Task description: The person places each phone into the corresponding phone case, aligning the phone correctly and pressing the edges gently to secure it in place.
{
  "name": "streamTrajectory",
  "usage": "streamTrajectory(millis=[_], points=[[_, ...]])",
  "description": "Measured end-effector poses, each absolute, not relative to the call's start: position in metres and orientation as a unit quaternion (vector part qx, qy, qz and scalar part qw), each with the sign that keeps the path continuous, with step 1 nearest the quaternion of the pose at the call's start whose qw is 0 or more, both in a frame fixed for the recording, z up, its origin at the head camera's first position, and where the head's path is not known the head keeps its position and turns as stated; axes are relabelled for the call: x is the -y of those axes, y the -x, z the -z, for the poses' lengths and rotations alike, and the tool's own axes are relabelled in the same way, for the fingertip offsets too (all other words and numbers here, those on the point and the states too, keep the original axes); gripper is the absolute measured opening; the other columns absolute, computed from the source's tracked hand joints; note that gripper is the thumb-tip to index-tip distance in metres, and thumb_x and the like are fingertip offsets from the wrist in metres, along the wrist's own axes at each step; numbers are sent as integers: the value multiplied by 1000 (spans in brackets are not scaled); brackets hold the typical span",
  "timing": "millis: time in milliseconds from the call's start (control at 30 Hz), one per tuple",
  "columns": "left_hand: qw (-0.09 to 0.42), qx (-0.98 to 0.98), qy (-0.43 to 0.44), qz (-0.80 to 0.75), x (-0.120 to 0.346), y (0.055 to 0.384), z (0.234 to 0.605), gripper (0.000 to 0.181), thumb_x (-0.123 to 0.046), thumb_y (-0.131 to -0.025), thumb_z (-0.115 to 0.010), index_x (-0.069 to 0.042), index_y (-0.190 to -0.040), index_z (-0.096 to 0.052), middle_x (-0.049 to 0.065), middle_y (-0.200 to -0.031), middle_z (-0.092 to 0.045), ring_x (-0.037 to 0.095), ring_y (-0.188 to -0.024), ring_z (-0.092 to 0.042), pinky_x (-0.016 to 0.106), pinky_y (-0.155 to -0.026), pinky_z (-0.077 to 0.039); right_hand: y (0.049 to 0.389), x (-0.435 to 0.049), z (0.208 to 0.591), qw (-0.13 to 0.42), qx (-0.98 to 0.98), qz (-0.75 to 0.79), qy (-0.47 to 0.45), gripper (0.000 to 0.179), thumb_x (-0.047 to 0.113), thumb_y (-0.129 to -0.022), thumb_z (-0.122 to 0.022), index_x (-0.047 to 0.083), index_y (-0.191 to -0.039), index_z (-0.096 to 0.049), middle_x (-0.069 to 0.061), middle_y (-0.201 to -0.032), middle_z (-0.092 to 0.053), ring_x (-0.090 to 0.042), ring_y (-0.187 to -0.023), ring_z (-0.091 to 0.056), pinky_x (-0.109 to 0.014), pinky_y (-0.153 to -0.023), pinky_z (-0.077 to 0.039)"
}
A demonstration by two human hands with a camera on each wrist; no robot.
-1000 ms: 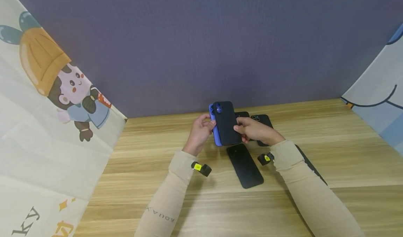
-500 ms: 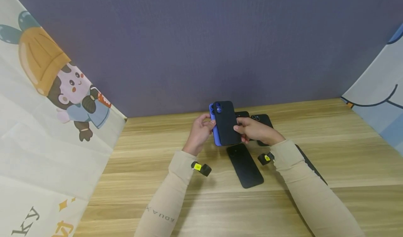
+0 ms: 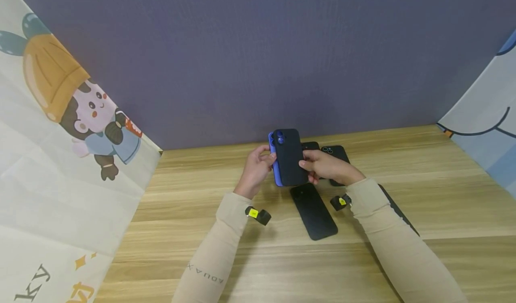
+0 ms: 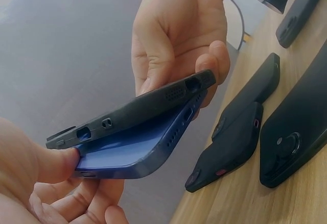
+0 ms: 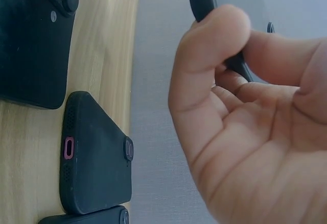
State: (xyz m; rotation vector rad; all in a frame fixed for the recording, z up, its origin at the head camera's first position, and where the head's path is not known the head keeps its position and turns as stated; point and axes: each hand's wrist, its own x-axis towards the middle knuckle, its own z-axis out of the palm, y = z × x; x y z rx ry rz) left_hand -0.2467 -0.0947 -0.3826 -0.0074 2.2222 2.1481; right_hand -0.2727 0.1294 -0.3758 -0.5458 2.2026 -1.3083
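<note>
My left hand (image 3: 256, 166) pinches the left edge of a blue phone (image 3: 277, 168), thumb above and fingers underneath. A black phone case (image 3: 292, 162) lies over most of the phone, its camera cutout at the top left. Thumb and fingers of my right hand (image 3: 322, 163) grip the case's right edge. In the left wrist view, the case (image 4: 138, 104) and the phone (image 4: 122, 155) tilt apart at the left, where my thumb sits between them, and come close at the right. Mostly my right hand (image 5: 245, 112) shows in the right wrist view, pinching the case's dark edge (image 5: 202, 2).
On the wooden table (image 3: 161, 231) a black phone (image 3: 313, 211) lies just in front of the hands. Two more dark phones or cases, one with visible lenses (image 3: 340, 154), lie behind the right hand. Another long dark thing (image 3: 397, 209) is partly under the right sleeve. A grey-blue panel (image 3: 225, 70) stands behind.
Almost nothing differs. Both hands keep their grips, and the black case and blue phone shift only very slightly.
</note>
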Motion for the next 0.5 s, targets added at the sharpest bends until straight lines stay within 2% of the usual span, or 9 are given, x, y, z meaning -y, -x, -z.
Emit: streamTrajectory(millis=[100,200,367,500], points=[[26,-717,3,-696,94,247,383,21,-4,-103,-55,0,-123,-60,2,-90,-70,9,-75,-59,36,-80,-52,273,-130,375,261,-810,484,201,32,17,-111,-43,-2,-136,-48,-7,-76,-58,-17,-63,-57,-35,-59,-54],[29,-714,1,-699,94,247,382,21,-3,-103,-54,1,-124,-60,0,-88,-68,9,-76,-59,46,-88,-51,273,-130,375,264,-809,486,200,35,17,-111,-42,-1,-141,-46,-8,-76,-58,-17,-63,-57,-35,-60,-55],[39,-711,1,-702,93,247,383,23,-2,-104,-53,1,-126,-60,-2,-85,-66,9,-77,-60,40,-84,-51,272,-130,374,267,-807,486,201,37,17,-111,-41,0,-144,-45,-8,-77,-59,-17,-64,-57,-35,-61,-55],[41,-710,3,-703,93,246,382,25,-2,-104,-52,1,-127,-59,-3,-85,-65,9,-77,-59,44,-88,-51,271,-130,373,266,-809,483,201,34,16,-111,-41,0,-140,-48,-8,-76,-58,-17,-64,-57,-36,-62,-56]])
